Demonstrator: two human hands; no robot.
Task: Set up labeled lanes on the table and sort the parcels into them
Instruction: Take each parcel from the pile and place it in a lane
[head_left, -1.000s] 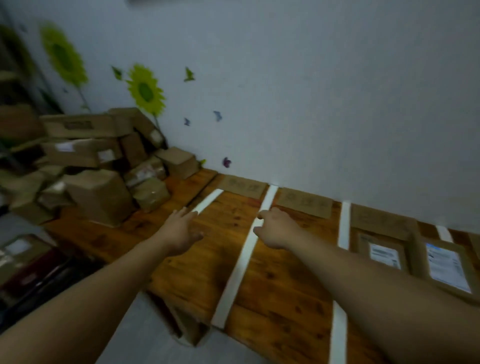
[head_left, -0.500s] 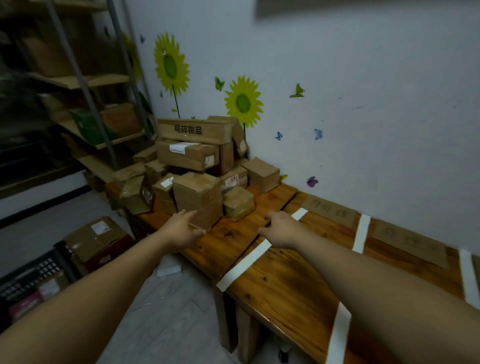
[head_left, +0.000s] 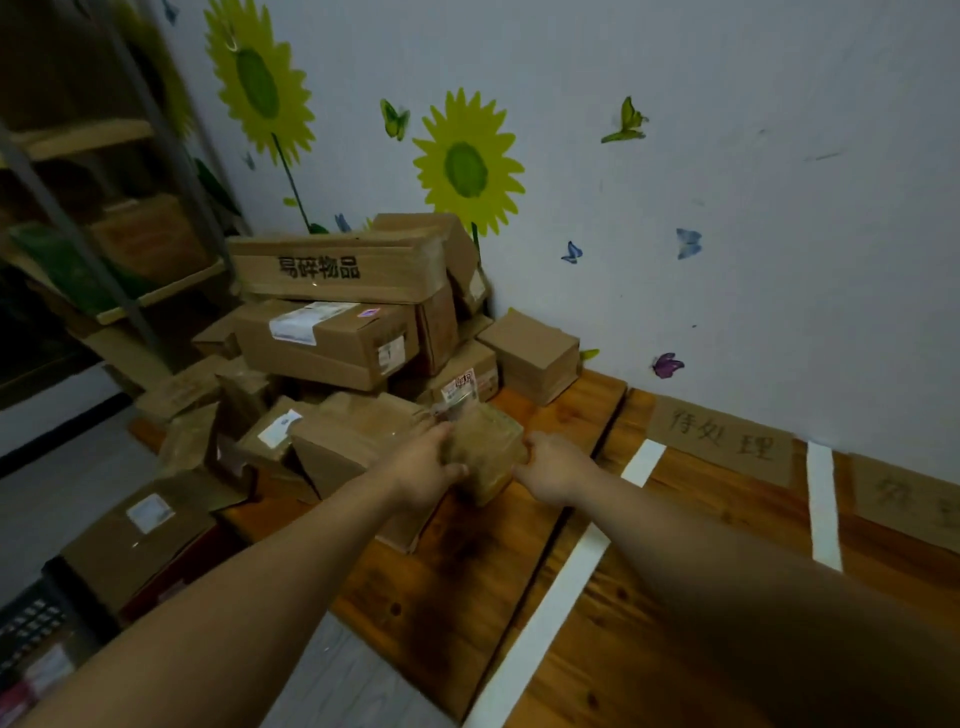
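Parcel (head_left: 485, 452) gripped between left hand (head_left: 423, 470) and right hand (head_left: 553, 467).

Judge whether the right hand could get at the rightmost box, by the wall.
Probably yes, once freed: the right hand grips the parcel with the left hand, but only bare table lies between it and the box.

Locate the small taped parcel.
Head view, centre: the small parcel is gripped between the left hand and right hand at the front of the box pile, left of the nearest white tape strip.
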